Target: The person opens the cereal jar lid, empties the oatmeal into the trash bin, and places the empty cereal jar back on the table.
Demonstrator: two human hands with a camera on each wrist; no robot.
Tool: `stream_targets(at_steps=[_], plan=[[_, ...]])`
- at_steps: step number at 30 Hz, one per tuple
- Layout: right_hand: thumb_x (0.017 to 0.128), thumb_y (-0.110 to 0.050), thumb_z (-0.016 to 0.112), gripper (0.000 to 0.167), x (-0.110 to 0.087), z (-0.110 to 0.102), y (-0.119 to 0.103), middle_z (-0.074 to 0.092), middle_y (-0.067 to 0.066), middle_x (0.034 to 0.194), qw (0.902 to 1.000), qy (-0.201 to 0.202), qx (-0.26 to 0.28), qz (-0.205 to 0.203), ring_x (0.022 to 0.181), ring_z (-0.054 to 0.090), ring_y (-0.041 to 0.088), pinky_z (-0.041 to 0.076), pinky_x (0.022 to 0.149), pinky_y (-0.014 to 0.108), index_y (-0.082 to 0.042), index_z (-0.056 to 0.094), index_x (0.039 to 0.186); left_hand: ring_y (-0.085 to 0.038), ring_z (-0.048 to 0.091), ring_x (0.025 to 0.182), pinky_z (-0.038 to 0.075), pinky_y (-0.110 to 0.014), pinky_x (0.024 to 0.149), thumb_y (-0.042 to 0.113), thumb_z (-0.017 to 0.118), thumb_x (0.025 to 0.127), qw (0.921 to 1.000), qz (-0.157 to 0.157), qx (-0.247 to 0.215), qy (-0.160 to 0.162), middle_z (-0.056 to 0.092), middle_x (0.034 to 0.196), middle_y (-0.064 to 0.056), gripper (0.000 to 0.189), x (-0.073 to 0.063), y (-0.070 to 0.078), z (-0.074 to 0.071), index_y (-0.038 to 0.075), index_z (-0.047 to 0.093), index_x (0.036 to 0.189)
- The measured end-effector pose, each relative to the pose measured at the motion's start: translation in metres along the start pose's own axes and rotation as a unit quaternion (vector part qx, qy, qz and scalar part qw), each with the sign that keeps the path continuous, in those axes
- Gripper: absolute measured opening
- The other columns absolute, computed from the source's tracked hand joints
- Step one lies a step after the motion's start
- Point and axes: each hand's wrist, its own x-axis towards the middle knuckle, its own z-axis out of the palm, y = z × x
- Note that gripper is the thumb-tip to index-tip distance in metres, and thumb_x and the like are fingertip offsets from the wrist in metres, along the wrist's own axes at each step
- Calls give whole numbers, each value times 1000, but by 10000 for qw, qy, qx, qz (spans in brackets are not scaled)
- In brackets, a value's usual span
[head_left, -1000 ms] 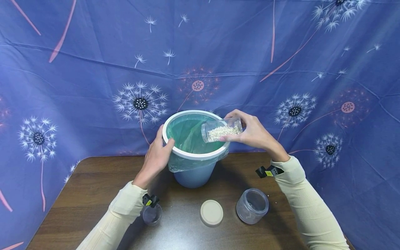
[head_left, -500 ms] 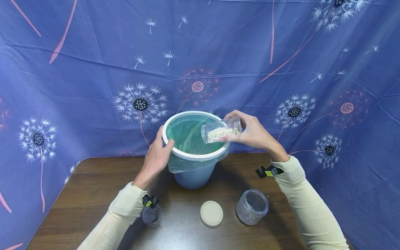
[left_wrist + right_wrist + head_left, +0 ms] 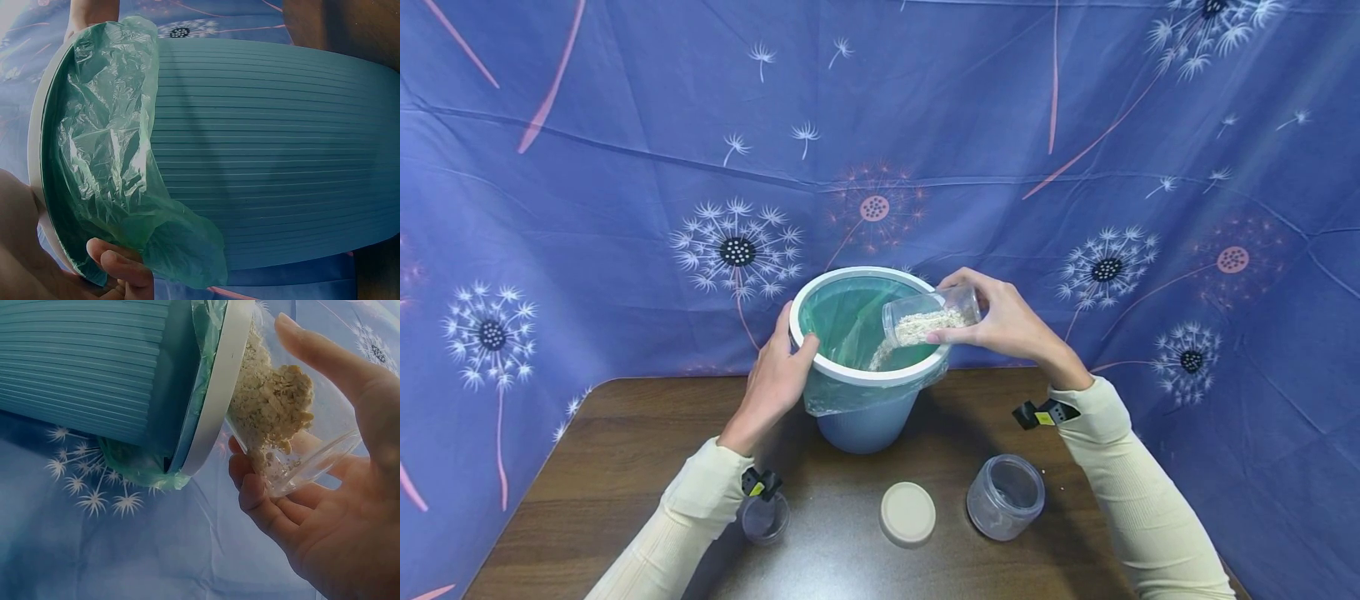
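Note:
A blue trash can [image 3: 861, 425] with a white rim and a green plastic liner [image 3: 112, 125] stands tilted at the back of the table. My left hand [image 3: 777, 367] grips its rim on the left, thumb over the top and fingers under the liner's folded edge. My right hand [image 3: 1007, 321] holds a clear jar [image 3: 325, 425] on its side above the can's right rim, its mouth pointing into the can. Pale oat flakes [image 3: 275, 400] lie along the jar's lower wall, and a stream of them falls from the mouth into the liner.
On the wooden table [image 3: 625, 467] stand an open clear jar [image 3: 1006, 497] at right and a cream lid [image 3: 907, 513] in the middle. A small clear container [image 3: 766, 518] sits by the left wrist. A blue dandelion-print cloth [image 3: 880, 125] hangs behind.
The jar has tipped slightly further down at its mouth, and flakes that lay still inside now slide out into the can. The left hand keeps its place on the rim.

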Motion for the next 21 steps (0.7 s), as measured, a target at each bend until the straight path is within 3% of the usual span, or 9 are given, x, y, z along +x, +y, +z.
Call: stream_targets(at_steps=[21], plan=[[76,-40,98,63,2,-3,-2,72,4,113,9998,88,-141,-118,88,63,22,50,75,40,-21,68,129,-38,40,154,34,-59,122,41,49,105,10000,-48,74,19,35,172,-14,77,-1,1,0,20,18,173]])
